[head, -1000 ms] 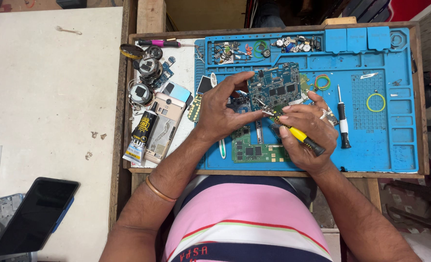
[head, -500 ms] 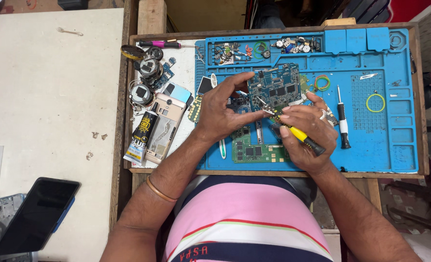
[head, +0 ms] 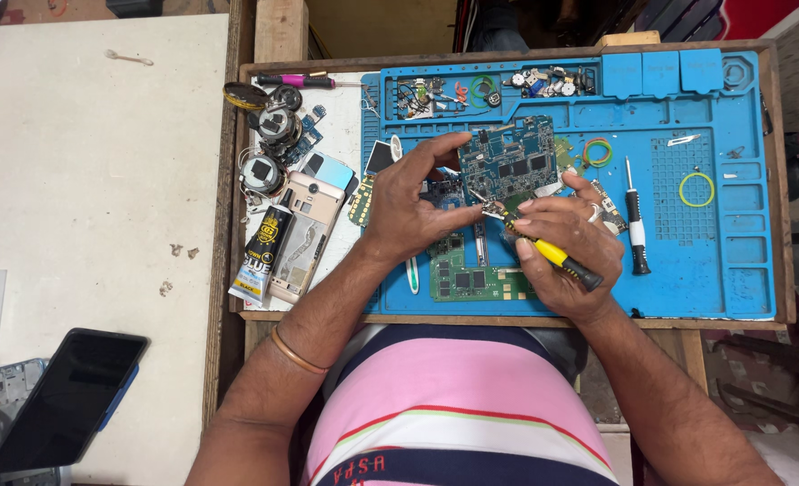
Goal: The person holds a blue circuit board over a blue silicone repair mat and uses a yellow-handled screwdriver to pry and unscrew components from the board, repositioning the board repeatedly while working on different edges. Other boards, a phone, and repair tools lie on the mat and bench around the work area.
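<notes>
Both hands meet over the blue work mat (head: 732, 225) that lies on the wooden counter (head: 264, 40). Left hand (head: 408, 202) reaches in with the forearm slanting up across the mat's near edge; its fingers are curled, thumb stretched up, pinching the left edge of a dark blue circuit board (head: 512, 162) and holding it tilted above the mat's middle. Right hand (head: 566, 247) comes in across the mat's near edge too, wrist bent, fingers closed around a screwdriver with a yellow and black handle (head: 557, 259); its metal tip points up and left and touches the lower edge of the held board. A ring shows on 1 finger of that hand.

On the mat under the hands lies a green circuit board (head: 471, 281), near the mat's front edge. Right of the hands, on the mat, a second screwdriver with a black and white handle (head: 635, 229) lies upright, and further right a yellow rubber band (head: 696, 189). Along the mat's far trays sit small metal parts (head: 543, 83). Left of the mat rest a gold phone back (head: 305, 229), a tube of glue (head: 263, 252) and a pink-handled screwdriver (head: 296, 81). Well left of the mat, a black phone (head: 67, 400) lies near the white counter's front.
</notes>
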A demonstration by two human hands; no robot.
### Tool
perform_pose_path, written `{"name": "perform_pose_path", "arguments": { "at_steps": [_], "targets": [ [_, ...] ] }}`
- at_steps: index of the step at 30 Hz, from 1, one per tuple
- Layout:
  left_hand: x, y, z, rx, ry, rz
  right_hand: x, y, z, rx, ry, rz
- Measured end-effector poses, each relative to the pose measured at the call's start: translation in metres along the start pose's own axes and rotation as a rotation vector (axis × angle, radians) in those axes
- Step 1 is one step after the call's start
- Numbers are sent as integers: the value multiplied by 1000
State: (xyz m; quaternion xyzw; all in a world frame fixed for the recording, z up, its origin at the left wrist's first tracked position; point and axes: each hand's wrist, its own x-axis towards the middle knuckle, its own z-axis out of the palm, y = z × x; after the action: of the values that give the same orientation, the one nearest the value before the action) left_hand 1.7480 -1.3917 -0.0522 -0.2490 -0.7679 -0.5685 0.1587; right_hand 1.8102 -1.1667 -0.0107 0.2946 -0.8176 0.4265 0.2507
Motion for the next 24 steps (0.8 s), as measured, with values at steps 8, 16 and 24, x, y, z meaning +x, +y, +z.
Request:
{"name": "perform_pose_path", "arguments": {
  "at_steps": [8,16,24],
  "targets": [
    [-20,12,-10,-1,0,20,-10,-18,6,32,16,16],
    [-65,31,-39,10,30,26,-39,-58,27,89,48,105],
    [-51,24,-23,-4,13,47,-34,-44,14,105,31,65]
  ]
}}
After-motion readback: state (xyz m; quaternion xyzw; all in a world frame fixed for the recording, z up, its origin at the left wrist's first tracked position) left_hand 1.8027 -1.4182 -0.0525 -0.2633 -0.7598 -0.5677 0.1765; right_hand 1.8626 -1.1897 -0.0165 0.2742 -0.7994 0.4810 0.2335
